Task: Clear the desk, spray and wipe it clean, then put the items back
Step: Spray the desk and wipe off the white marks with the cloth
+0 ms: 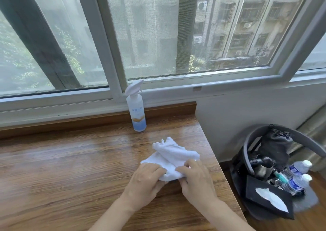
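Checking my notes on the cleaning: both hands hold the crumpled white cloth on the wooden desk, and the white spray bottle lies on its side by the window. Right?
Not quite. In the head view the white spray bottle stands upright by the window; both the left hand and right hand do hold the crumpled white cloth on the wooden desk.

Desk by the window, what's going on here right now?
A person is at the wooden desk, both hands gripping a bunched white cloth: the left hand on its near left side, the right hand on its near right. A spray bottle stands upright at the back edge near the window. The desk's items, including a tissue box and water bottles, sit on a chair to the right.
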Tool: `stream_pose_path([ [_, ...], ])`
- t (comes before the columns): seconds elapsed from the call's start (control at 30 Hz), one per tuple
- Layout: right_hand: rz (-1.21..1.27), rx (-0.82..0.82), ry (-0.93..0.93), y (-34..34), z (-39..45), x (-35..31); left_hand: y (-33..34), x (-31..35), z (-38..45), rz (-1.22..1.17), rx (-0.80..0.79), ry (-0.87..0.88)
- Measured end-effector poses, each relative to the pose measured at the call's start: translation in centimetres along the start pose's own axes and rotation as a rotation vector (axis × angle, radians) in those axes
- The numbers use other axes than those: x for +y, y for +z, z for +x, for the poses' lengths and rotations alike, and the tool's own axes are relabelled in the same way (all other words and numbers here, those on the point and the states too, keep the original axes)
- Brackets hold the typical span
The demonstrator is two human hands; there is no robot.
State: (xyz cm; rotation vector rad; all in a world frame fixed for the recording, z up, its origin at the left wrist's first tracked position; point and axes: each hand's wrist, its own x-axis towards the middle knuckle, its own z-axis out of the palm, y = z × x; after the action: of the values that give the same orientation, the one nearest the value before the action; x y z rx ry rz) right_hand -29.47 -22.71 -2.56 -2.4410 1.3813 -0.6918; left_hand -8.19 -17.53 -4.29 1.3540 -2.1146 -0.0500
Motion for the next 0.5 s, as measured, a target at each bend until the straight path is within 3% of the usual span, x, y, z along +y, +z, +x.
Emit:
stream_pose_path([
  [0.17, 0.285, -0.163, 0.175, -5.1, 4.3, -0.2, -0.5, -2.8, 1.1, -0.071, -0.083, -0.387],
  [0.27, 0.424, -0.187, 0.244, -7.5, 7.9, 0.4, -1.9, -3.8, 3.7, -0.335, -0.07, -0.542],
  [0.37, 0.563, -0.197, 0.261, -9.7, 11.2, 0.8, -4.5, -3.5, 7.6, -0.652, 0.03, -0.64],
  [0.5, 0.664, -0.178, 0.263, -13.2, 15.4, 0.7, -8.1, -3.0, 12.4, -0.832, 0.203, -0.699],
])
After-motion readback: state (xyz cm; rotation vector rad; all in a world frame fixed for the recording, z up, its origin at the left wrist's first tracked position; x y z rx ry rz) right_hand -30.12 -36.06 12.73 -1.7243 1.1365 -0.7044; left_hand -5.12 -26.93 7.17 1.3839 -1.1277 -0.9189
